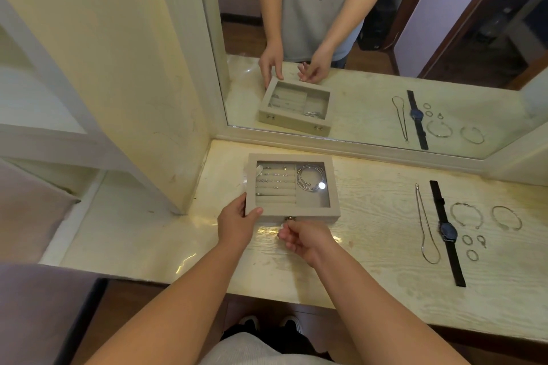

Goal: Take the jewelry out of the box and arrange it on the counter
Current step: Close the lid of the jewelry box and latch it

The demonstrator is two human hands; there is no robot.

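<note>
Left hand and right hand, apparently curled

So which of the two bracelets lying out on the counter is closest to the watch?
The left bangle, lying right beside the black watch. The other bangle lies farther to the right, with the first one between it and the watch.
</note>
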